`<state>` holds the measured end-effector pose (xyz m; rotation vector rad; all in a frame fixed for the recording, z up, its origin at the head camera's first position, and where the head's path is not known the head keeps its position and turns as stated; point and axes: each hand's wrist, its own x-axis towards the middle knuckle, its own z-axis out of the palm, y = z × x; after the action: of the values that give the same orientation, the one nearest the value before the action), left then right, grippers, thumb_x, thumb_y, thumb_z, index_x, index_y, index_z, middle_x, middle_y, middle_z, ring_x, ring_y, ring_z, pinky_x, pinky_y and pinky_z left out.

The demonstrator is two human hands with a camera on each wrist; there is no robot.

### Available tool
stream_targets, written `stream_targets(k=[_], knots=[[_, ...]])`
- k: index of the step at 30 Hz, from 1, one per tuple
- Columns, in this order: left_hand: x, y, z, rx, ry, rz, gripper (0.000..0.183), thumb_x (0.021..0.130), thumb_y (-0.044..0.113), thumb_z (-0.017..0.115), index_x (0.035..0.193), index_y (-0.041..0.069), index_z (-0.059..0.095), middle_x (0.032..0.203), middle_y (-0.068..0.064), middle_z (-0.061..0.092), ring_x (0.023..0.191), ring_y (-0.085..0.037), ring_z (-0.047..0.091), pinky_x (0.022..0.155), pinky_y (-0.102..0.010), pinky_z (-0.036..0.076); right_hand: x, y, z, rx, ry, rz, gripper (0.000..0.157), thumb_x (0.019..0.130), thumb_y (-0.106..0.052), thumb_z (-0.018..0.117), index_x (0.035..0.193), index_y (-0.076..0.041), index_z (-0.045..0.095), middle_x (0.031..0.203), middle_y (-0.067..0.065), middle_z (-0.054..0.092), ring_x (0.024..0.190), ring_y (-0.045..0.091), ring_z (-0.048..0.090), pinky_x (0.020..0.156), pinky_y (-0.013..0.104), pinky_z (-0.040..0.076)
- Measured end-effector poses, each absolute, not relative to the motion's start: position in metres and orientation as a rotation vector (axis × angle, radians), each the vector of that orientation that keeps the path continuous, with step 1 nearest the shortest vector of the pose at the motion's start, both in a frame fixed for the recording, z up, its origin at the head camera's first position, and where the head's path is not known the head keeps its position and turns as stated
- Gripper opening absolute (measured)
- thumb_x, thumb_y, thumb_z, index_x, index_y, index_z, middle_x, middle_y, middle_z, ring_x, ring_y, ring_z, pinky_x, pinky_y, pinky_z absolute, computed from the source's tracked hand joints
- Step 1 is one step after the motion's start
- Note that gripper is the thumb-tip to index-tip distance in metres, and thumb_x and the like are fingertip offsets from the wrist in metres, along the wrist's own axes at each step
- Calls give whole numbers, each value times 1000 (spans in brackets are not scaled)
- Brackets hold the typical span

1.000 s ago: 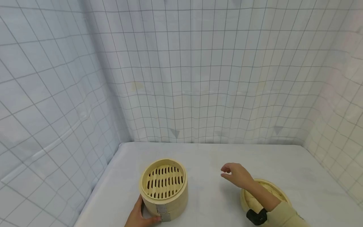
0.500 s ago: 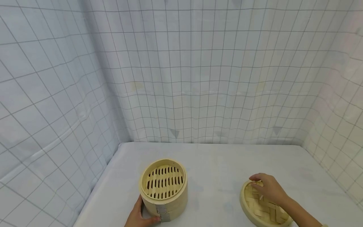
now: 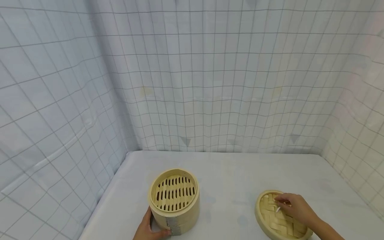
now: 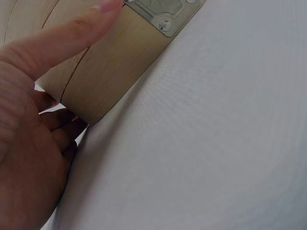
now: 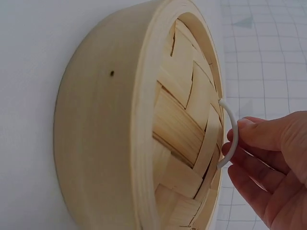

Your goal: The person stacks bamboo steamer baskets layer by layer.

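A round bamboo steamer [image 3: 175, 195] with a slatted floor stands on the left of the table, uncovered. My left hand [image 3: 147, 228] holds its lower left side, thumb in front near a metal clip [image 4: 163, 12] and the other fingers curled behind the wall. To the right lies the woven bamboo steamer lid [image 3: 267, 211], dome up. Over it is my right hand [image 3: 297, 206]. In the right wrist view the thumb and fingers pinch the lid's small white loop handle [image 5: 233, 127].
White cloth covers the table [image 3: 225, 186]. Behind and beside it hang white sheets with a grid [image 3: 210, 83]. Between steamer and lid is a wide gap.
My right hand has moved right and down from above the middle of the table onto the lid, and its fingers have come to the handle. My left hand stays on the steamer.
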<state>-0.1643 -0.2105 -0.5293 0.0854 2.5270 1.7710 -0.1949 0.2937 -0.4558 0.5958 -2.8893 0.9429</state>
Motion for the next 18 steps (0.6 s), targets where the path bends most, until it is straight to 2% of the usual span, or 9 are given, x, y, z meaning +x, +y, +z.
stream_targets(k=[6,11,14,18], knots=[[-162,-209,-528,54,2537,1737,110,57,34,76,133,34,-3,138,2,4,124,-21,3,96,-51,8,-191,305,-463,737,-2872,1052,20,83,-23,53,92,-7,63,86,-2,60,74,4,54,59,20,47],[-161,-208,-526,41,2517,1754,110,57,34,76,133,32,-3,138,3,4,124,-20,3,96,-50,8,-189,312,-471,920,-2698,1027,13,78,-10,59,90,-8,63,84,-1,60,75,6,55,56,21,48],[-160,-208,-525,38,2524,1752,110,57,34,76,133,34,-3,138,4,4,124,-20,3,97,-49,8,-188,313,-477,922,-2628,941,17,74,-6,62,90,-10,64,86,-3,60,78,5,55,58,18,48],[-160,-209,-526,23,2541,1734,110,56,36,76,132,37,-4,138,6,3,125,-19,2,97,-50,8,-187,310,-487,835,-2574,709,25,69,-1,65,88,-17,65,87,-13,55,81,5,53,67,6,40]])
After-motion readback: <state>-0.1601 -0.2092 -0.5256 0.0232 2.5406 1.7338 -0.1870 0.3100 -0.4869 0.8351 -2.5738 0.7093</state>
